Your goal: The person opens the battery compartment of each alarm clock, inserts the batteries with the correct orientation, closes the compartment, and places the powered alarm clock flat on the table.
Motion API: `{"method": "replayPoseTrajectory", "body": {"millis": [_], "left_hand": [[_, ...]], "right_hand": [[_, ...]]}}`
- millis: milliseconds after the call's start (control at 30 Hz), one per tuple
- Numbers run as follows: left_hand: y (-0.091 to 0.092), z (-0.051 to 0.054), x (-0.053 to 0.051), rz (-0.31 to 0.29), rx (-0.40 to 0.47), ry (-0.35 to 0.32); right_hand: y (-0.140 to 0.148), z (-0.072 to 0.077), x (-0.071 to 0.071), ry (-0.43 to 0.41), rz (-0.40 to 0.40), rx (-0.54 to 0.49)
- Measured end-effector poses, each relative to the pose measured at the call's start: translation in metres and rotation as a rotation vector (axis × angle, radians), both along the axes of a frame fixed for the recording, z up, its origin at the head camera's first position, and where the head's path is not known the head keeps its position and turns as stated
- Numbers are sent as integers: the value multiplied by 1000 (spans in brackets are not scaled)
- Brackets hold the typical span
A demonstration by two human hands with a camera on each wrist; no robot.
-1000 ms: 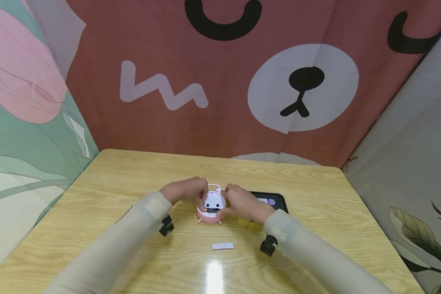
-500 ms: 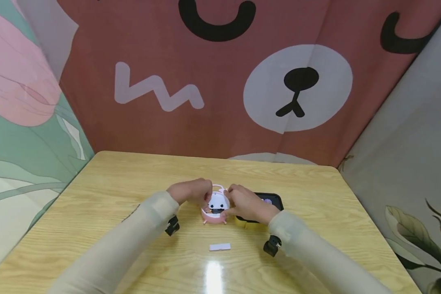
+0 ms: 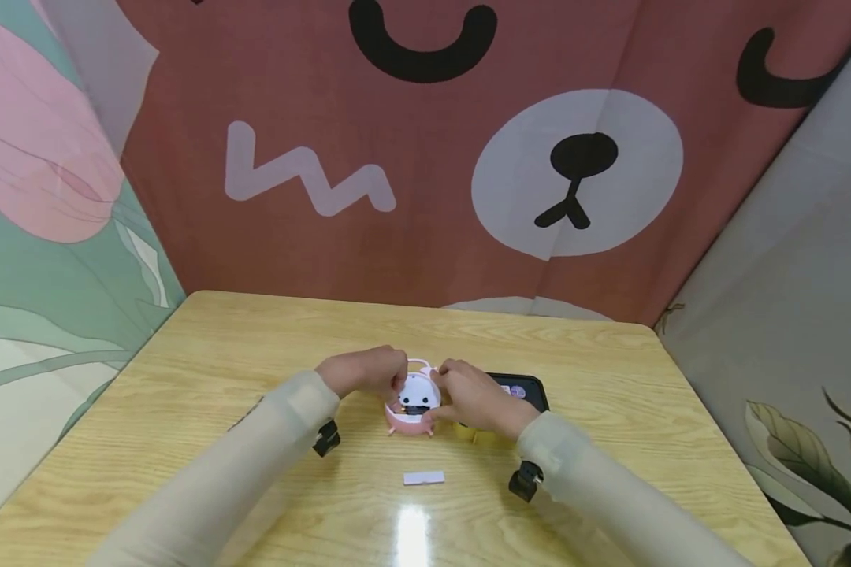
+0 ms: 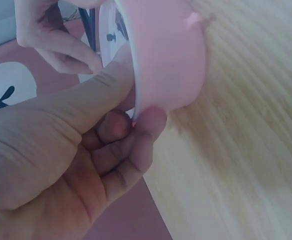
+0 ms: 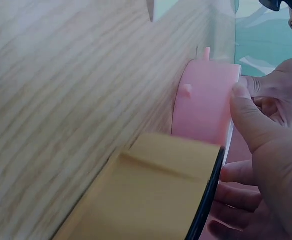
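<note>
A pink alarm clock [image 3: 410, 425] with a handle on top lies on the table, its white back [image 3: 418, 387] facing up. A dark battery compartment [image 3: 416, 410] lies uncovered in the back, with an orange-tipped battery at its left end. My left hand [image 3: 369, 372] grips the clock's left rim, the thumb [image 4: 111, 80] reaching over onto the back and fingertips against the pink side. From the right, my right hand [image 3: 477, 398] holds the opposite rim, its thumb [image 5: 248, 112] pressed to the edge. The fingers partly hide the clock.
A small white strip [image 3: 423, 478], which looks like a cover, lies on the wooden table [image 3: 291, 488] in front of the clock. Beside the right hand stands a yellow box [image 5: 161, 190] with a black top [image 3: 535, 387]. A printed cloth [image 3: 425, 260] hangs behind.
Both hands stay on the clock, with only slight finger movement. The head view shifts a little, so everything appears slightly displaced. The white strip stays put on the table.
</note>
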State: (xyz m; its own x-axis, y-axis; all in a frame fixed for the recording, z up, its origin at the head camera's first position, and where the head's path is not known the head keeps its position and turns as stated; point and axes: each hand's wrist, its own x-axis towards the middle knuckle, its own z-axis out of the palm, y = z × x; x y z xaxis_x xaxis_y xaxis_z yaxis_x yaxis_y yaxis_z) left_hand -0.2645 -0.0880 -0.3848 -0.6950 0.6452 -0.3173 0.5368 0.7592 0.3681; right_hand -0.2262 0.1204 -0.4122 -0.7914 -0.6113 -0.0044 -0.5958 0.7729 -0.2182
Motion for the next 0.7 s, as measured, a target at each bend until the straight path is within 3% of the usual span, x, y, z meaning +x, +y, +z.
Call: {"method": "replayPoseTrajectory", "body": {"millis": [200, 467, 700], "left_hand": [[-12, 1, 2, -9, -34, -26], [-6, 3, 5, -57, -109, 59], [-5, 0, 6, -23, -101, 80]], "right_hand": [[-12, -1, 2, 13, 18, 8], [-13, -1, 3, 3, 7, 16], [-13, -1, 4, 13, 0, 36]]}}
